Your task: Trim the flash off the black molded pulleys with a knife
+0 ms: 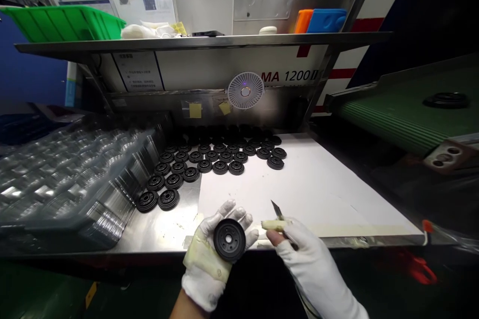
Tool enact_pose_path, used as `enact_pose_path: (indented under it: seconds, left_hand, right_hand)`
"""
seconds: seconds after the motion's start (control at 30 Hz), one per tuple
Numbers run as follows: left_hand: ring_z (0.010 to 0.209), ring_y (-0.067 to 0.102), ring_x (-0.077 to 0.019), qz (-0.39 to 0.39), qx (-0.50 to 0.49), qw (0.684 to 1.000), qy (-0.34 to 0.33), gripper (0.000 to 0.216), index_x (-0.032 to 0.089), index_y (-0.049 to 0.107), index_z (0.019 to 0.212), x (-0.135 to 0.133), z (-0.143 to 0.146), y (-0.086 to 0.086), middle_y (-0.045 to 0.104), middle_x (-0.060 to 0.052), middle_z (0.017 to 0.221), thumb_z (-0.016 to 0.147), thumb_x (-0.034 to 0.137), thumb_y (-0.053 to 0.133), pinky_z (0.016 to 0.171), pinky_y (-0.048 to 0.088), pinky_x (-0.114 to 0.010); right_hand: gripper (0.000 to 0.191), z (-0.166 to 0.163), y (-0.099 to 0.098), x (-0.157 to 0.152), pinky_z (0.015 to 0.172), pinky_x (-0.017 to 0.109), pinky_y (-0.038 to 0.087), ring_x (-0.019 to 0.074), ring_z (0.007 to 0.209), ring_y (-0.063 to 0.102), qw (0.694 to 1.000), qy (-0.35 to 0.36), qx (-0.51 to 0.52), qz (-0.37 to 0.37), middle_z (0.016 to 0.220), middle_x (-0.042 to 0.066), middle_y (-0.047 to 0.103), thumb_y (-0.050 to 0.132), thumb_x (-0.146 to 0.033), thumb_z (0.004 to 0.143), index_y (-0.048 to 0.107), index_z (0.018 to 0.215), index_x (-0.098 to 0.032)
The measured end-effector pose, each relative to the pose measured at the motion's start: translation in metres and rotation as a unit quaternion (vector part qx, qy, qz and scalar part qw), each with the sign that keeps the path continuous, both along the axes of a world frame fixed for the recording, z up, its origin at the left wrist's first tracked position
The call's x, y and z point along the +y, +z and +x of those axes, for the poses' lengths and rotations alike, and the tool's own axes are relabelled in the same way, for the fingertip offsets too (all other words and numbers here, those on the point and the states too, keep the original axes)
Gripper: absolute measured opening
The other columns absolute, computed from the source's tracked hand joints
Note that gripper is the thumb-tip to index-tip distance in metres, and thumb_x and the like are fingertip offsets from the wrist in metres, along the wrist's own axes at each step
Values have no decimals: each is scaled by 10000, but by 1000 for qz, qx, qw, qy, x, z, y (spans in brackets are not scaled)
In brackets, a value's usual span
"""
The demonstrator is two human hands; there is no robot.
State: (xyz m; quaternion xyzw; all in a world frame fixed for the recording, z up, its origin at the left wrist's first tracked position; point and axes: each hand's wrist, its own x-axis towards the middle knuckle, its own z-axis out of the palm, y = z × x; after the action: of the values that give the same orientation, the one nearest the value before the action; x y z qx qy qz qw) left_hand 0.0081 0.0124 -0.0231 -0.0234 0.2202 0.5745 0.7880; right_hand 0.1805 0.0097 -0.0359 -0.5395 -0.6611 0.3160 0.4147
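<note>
My left hand (205,264), in a white glove with yellowish tape over the palm, is palm up. It holds a black ribbed plastic wheel (221,247) with a pale hole at its centre, the fingers stretched out behind it. A craft knife (277,210) is gripped in my right hand (307,254), its dark blade pointing up and away to the left. That hand is gloved too, with the thumb tip bare and a yellowish wrap on the index finger. The blade is apart from the wheel. Beyond both hands, rows of similar black wheels (220,167) lie on the bench.
Stacked clear plastic trays (112,209) stand at the left. White paper (299,184) covers part of the metal bench. At the back are a small fan (246,90) and a shelf (224,43) with a green bin (63,24). A green conveyor (404,109) runs along the right.
</note>
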Motion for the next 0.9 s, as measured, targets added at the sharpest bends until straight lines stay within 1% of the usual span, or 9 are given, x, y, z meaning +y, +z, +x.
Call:
enact_pose_path:
  seconds: [0.2, 0.33, 0.53, 0.6, 0.63, 0.73, 0.8, 0.83, 0.9]
  left_hand:
    - [1003, 557, -334, -47, 51, 997, -34, 484, 106, 412, 1231, -5, 14, 0, 618, -177, 1009, 767, 205, 511, 846, 421, -506]
    - [1039, 532, -322, -32, 35, 995, -91, 536, 161, 377, 1266, -9, 11, 0, 581, -136, 1094, 741, 155, 482, 858, 398, -543]
    - [1104, 464, -342, 65, 200, 972, -104, 537, 193, 435, 1226, -7, -5, 8, 456, -120, 1261, 690, 186, 475, 832, 403, -561]
    - [1123, 448, -325, 131, 338, 930, -63, 524, 232, 453, 1208, 4, -22, 4, 439, -88, 1284, 686, 237, 489, 898, 365, -534]
    - [1116, 451, -320, 163, 444, 881, -10, 526, 245, 471, 1186, 13, -32, -2, 454, -80, 1265, 663, 256, 520, 926, 342, -521]
    - [1137, 411, -343, 251, 696, 652, 165, 558, 220, 534, 1084, 54, -62, -28, 474, -100, 1201, 537, 276, 626, 1003, 250, -487]
    - [1109, 430, -350, 275, 766, 558, 160, 527, 232, 572, 1024, 79, -77, -41, 519, -94, 1129, 503, 252, 648, 994, 258, -494]
    - [1057, 463, -360, 260, 776, 549, 169, 493, 239, 589, 971, 87, -81, -44, 551, -90, 1056, 482, 234, 658, 971, 277, -514]
    - [1031, 479, -366, 242, 750, 596, 155, 407, 255, 607, 853, 92, -84, -40, 580, -68, 955, 460, 188, 686, 962, 292, -508]
  right_hand:
    - [160, -17, 15, 14, 578, 248, 429, 136, 611, 530, 989, -8, -148, 20, 792, 12, 578, 537, -367, 787, 598, 844, -231]
    - [155, -16, 16, 18, 605, 241, 438, 139, 654, 553, 990, 46, -131, -13, 742, 2, 578, 457, -246, 808, 582, 721, -217]
    - [407, 32, 11, 24, 837, 277, 424, 155, 931, 562, 991, 42, -115, 51, 995, 32, 606, 385, -120, 750, 562, 1098, -236]
    - [471, 63, 19, 31, 761, 263, 458, 145, 826, 596, 985, 32, -168, 28, 919, 30, 632, 359, -102, 741, 531, 1161, -229]
    - [476, 81, 28, 37, 685, 241, 471, 134, 733, 605, 977, 22, -212, 8, 853, 22, 643, 353, -98, 742, 528, 1167, -223]
    - [457, 139, 74, 68, 577, 200, 440, 117, 641, 603, 925, -84, -372, -8, 822, 16, 660, 385, -123, 779, 481, 1215, -222]
    - [431, 179, 116, 98, 659, 226, 426, 151, 785, 613, 897, -162, -411, 19, 925, 53, 659, 425, -192, 819, 440, 1249, -211]
    - [390, 199, 138, 114, 680, 252, 418, 174, 817, 610, 884, -201, -421, 29, 919, 68, 657, 437, -224, 832, 469, 1221, -204]
    - [250, 237, 178, 145, 732, 297, 407, 206, 874, 590, 859, -266, -436, 42, 937, 90, 640, 492, -265, 829, 584, 1043, -175]
